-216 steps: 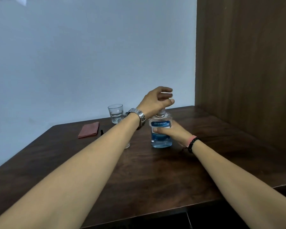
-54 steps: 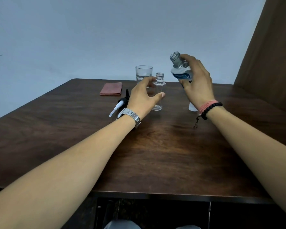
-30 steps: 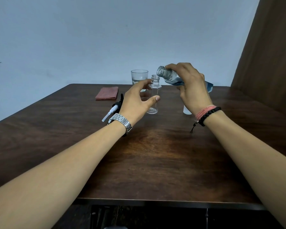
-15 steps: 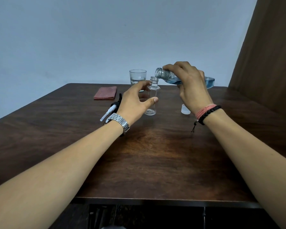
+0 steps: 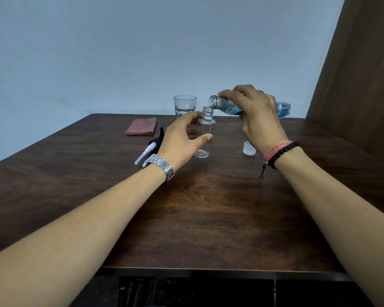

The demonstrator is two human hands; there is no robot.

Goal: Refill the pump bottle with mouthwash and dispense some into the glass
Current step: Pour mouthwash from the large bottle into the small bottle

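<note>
A small clear pump bottle [image 5: 205, 131] stands open-necked on the dark wooden table [image 5: 208, 207]. My left hand [image 5: 182, 140] curls round its body, thumb in front and fingers behind. My right hand [image 5: 256, 116] grips the mouthwash bottle [image 5: 222, 105], tipped nearly flat, its open mouth just above and right of the pump bottle's neck. Blue liquid lies along its lower side. The black-and-white pump head [image 5: 150, 148] lies on the table left of my left hand. A clear glass [image 5: 185, 106] stands behind the pump bottle.
A white cap [image 5: 248, 148] sits on the table under my right wrist. A folded reddish cloth [image 5: 141, 126] lies at the back left. A brown wooden panel [image 5: 355, 85] rises at the right. A pale wall stands behind the table.
My right hand has tipped the mouthwash bottle further over and brought its mouth down toward the pump bottle's neck. My left hand has stayed round the pump bottle.
</note>
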